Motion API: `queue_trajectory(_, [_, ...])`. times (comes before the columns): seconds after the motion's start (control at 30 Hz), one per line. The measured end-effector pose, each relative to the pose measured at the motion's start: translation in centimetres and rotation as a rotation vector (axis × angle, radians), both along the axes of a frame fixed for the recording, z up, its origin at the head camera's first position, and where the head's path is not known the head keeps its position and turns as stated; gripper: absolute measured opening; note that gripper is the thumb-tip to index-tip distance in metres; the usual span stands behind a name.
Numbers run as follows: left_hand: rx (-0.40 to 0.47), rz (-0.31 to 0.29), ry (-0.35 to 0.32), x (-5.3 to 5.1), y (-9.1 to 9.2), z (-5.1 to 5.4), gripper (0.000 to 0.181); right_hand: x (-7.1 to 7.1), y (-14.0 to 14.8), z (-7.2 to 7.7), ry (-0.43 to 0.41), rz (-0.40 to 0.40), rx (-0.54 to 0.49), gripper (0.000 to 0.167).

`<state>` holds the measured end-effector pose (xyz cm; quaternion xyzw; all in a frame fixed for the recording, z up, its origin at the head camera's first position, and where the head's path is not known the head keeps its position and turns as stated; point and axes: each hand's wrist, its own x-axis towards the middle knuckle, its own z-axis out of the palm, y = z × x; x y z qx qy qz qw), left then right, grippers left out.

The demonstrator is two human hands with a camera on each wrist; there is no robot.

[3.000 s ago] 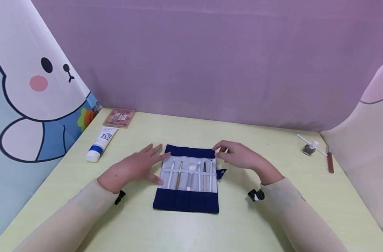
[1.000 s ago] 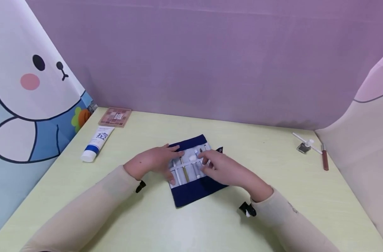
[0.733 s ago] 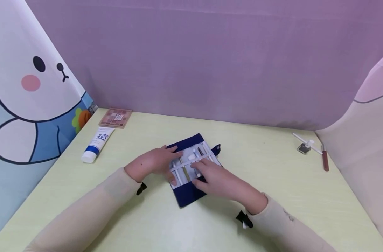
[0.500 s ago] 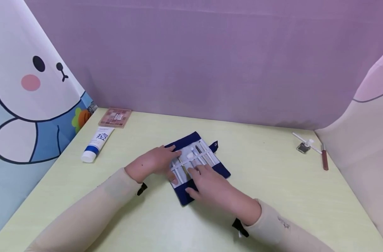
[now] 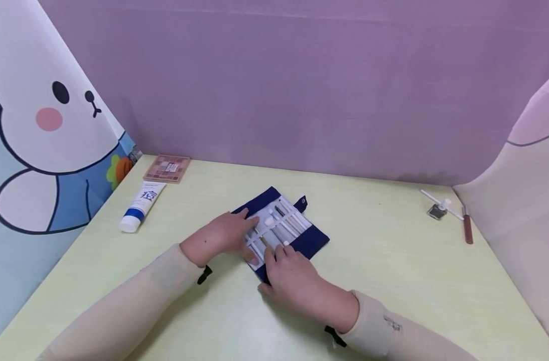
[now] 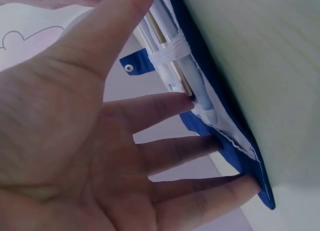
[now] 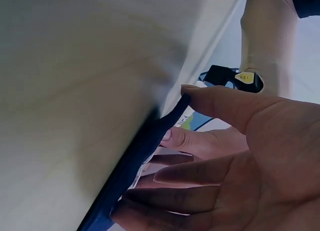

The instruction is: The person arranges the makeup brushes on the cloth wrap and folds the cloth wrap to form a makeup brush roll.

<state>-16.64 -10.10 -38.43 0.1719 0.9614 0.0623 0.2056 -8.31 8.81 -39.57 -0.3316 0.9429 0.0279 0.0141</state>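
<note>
A navy brush roll (image 5: 312, 242) lies unfolded and slanted on the table, its pale lining holding several makeup brushes (image 5: 285, 220) under an elastic band. At its left side, my left hand (image 5: 222, 233) rests with fingers spread; in the left wrist view its fingertips touch the navy edge (image 6: 200, 56). My right hand (image 5: 294, 278) lies over the roll's near corner. The right wrist view shows the right thumb against the fabric edge (image 7: 145, 141), which bends up slightly, and the fairly straight fingers touching the roll. A snap tab (image 5: 301, 203) sticks out at its far right side.
A white tube (image 5: 141, 206) with a blue band and a pink palette (image 5: 167, 168) lie at the back left. Toward the right edge are a small dark bottle (image 5: 437, 211), a white stick (image 5: 430, 196) and a reddish-brown tube (image 5: 467, 229). A purple curtain hangs behind the table.
The brush roll has turned anticlockwise from lying nearly straight. My right hand has moved from its far right corner across to its near corner. My left hand has shifted slightly right, staying at its left side.
</note>
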Motion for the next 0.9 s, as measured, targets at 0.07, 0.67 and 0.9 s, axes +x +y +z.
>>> queue_trajectory(0.07, [0.003,-0.001,0.004,0.1,-0.1,-0.1,0.111,-0.1,0.0,0.0,-0.005,0.000,0.008,0.075])
queue_trajectory(0.67, [-0.028,-0.099,0.060,0.1,-1.4,-0.8,0.099,-1.4,2.2,0.7,-0.194,-0.044,-0.026,0.075])
queue_trajectory(0.9, [-0.046,-0.116,0.087,0.3,-1.8,-0.9,0.090,-2.1,3.8,0.7,-0.252,-0.089,-0.087,0.073])
